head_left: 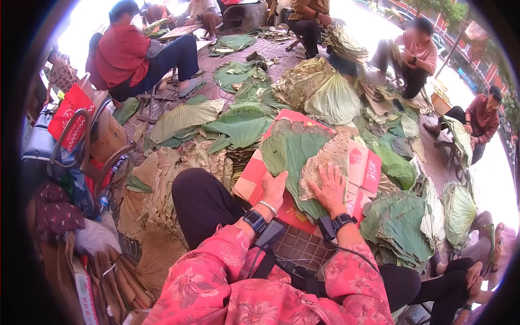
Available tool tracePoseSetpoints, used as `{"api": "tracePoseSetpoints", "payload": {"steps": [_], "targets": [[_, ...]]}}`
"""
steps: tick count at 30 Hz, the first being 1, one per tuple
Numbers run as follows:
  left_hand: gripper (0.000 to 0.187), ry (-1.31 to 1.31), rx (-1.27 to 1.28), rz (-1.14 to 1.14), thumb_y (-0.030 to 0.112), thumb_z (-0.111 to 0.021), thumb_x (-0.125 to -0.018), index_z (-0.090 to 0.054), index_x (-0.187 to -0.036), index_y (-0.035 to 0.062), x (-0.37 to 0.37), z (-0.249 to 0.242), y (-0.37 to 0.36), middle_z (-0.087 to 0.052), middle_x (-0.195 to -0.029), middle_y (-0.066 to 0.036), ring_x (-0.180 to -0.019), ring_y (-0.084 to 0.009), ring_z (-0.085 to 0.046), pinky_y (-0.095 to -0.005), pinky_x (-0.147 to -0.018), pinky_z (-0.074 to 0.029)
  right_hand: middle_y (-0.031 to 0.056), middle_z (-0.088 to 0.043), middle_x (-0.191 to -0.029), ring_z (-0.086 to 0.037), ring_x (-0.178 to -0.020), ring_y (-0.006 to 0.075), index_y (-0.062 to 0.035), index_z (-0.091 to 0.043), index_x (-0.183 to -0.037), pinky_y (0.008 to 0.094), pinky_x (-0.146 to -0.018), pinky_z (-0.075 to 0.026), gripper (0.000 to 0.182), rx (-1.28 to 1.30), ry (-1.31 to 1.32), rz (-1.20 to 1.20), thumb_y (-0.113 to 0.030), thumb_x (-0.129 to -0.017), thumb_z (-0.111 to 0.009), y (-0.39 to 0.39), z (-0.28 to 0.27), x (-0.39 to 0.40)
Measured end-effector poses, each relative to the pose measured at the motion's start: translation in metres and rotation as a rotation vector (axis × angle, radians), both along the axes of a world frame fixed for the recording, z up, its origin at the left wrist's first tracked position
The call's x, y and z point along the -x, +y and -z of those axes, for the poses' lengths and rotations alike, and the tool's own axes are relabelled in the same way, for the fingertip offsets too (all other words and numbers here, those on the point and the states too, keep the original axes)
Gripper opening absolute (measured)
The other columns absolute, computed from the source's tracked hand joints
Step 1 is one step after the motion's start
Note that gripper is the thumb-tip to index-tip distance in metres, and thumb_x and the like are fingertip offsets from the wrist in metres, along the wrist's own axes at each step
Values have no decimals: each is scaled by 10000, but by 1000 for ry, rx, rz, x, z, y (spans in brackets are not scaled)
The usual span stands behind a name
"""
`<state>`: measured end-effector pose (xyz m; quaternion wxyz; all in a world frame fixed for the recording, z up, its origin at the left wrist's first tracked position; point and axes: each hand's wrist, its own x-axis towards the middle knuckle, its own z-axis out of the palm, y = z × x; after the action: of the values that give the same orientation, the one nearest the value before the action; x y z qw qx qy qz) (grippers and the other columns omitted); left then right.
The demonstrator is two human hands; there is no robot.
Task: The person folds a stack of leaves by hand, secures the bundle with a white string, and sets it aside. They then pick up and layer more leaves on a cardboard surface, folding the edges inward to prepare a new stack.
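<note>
- Green leaf (299,158) lies on red cardboard (253,179), dry brown leaf (331,153) over its right side.
- Left hand (273,189) at green leaf's left edge; can't tell if fingers grip.
- Right hand (330,190): fingers spread on dry brown leaf.

Wearer's two hands (274,189) (330,187), two wristbands (254,219) (343,220), one bracelet (267,207); leaves (304,157) beyond counting
</note>
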<state>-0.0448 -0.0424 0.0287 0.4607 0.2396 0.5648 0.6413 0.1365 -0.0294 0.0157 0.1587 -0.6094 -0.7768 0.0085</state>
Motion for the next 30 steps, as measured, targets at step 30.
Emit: {"api": "tracePoseSetpoints", "payload": {"steps": [30], "targets": [[528,1386,-147,621,297,-483,-855,-364,-1338,122,-70,14,-7,-254,-1437,-140,-1353,-292,-165,-510,-1050,-119,99,-358,-1388,-185,-1340,331,-123,-412,-1312,526,-1028,-132,575,-151,-80,-28,-372,-796,-444,8,37,-14]]}}
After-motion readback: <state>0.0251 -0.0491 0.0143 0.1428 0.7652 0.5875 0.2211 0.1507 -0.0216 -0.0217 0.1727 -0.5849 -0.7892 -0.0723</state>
